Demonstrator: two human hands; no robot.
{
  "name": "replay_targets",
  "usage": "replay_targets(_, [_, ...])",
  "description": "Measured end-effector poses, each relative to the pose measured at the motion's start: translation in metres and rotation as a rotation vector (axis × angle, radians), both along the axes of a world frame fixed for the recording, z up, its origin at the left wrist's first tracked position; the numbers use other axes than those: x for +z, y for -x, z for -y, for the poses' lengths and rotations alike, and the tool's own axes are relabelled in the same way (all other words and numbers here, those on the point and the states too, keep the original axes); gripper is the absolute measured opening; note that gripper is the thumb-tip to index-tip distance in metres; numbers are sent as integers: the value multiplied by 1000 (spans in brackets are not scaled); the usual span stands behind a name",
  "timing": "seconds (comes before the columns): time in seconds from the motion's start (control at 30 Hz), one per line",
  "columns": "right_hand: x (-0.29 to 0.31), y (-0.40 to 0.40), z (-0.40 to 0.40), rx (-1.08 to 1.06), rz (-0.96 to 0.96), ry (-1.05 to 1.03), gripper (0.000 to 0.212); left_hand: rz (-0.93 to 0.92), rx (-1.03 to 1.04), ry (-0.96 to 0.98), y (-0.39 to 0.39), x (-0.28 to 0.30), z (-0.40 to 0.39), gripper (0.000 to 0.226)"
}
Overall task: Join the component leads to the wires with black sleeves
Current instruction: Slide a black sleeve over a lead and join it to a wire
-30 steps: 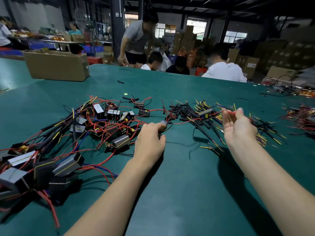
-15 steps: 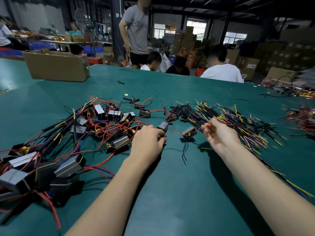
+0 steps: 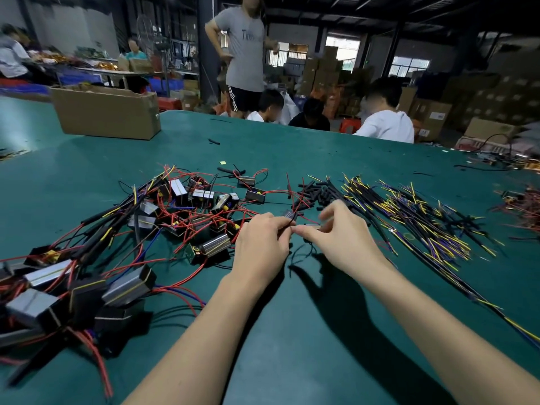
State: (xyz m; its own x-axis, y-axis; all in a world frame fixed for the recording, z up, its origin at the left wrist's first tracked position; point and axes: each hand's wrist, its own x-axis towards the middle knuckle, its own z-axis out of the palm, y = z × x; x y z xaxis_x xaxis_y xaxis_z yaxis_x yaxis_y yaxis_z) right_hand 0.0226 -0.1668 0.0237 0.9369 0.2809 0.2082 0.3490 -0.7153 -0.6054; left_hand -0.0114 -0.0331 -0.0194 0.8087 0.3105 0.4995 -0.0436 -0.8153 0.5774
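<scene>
In the middle of the green desk [image 3: 292, 331], two hands are held close together, just above the top. A thin black wire is pinched by the curled fingers of the left hand [image 3: 261, 242]. A small grey component [image 3: 312, 226] is pinched between the thumb and first finger of the right hand [image 3: 340, 242], and the other fingers of that hand are lifted and blurred. The fingertips of both hands almost touch. Another small component [image 3: 289, 214] is seen just behind the left hand, with thin dark leads hanging down between the hands.

To the left, a big heap of grey and black components [image 3: 122, 285] with red and blue wires is spread on the desk. Just behind the hands, a small pile of short black sleeves [image 3: 314, 191] is seen. To the right, many long wires [image 3: 423, 217] with black covers and yellow and purple ends are laid out in a fan.

Far back on the left, a brown cardboard box [image 3: 106, 114] is set on the desk. Past the far edge, some people [image 3: 385, 124] are seated and one is standing.
</scene>
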Motion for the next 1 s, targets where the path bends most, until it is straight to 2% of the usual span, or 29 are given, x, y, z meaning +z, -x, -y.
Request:
replay_targets(0.07, [-2, -4, -6, 50, 44, -72, 41, 2, -14, 3, 0, 0, 0, 20])
replay_targets(0.13, [-1, -10, -9, 140, 92, -138, 16, -6, -27, 1, 0, 1, 0, 20])
replay_targets(0.17, [0, -12, -10, 183, 114, -154, 12, -16, -33, 4, 0, 1, 0, 20])
replay_targets(0.23, [1, -17, -12, 242, 159, -141, 17, -42, -41, 23, 0, 1, 0, 21])
replay_targets(0.3, [3, -23, -12, 202, 207, -154, 19, -67, -31, 36, 0, 1, -3, 29])
replay_targets(0.37, [6, -33, -9, 113, 224, -266, 22, -83, 18, 3, 0, 2, -6, 41])
replay_targets(0.5, [12, -46, -5, 22, 118, -515, 25, -1, 88, -44, 5, 7, -8, 54])
replay_targets(0.57, [11, -49, -6, 25, 65, -588, 26, 21, 113, -72, 6, 11, -8, 51])
replay_targets(0.7, [7, -51, -13, 22, 4, -668, 27, -51, 167, -152, 8, 19, -11, 29])
replay_targets(0.9, [4, -49, -17, 62, -42, -679, 26, 31, 124, -23, 11, 21, -10, 20])
replay_targets(1.0, [5, -49, -14, 66, -25, -619, 25, 126, 60, 168, 9, 24, -10, 15])
